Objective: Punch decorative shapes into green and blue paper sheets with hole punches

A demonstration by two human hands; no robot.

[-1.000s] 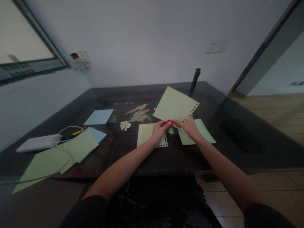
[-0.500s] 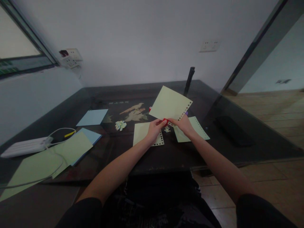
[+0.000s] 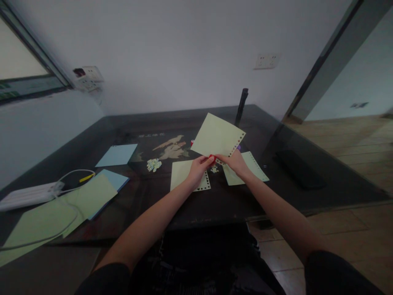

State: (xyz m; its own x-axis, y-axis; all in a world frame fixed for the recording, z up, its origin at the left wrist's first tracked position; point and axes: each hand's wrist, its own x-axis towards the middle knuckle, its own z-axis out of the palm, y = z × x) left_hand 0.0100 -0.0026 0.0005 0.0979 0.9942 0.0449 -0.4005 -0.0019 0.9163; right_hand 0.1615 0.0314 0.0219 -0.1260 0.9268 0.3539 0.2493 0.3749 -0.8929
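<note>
**Punched sheet held above the tabletop's middle**

A pale green sheet with a perforated edge is held raised over the middle of the dark tabletop. A small red punch is pinched against its lower edge by the closed left hand; that edge is gripped beside it by the right hand. Two more green sheets lie flat beneath, paper confetti to their left. Blue paper rests toward the left edge.
</note>
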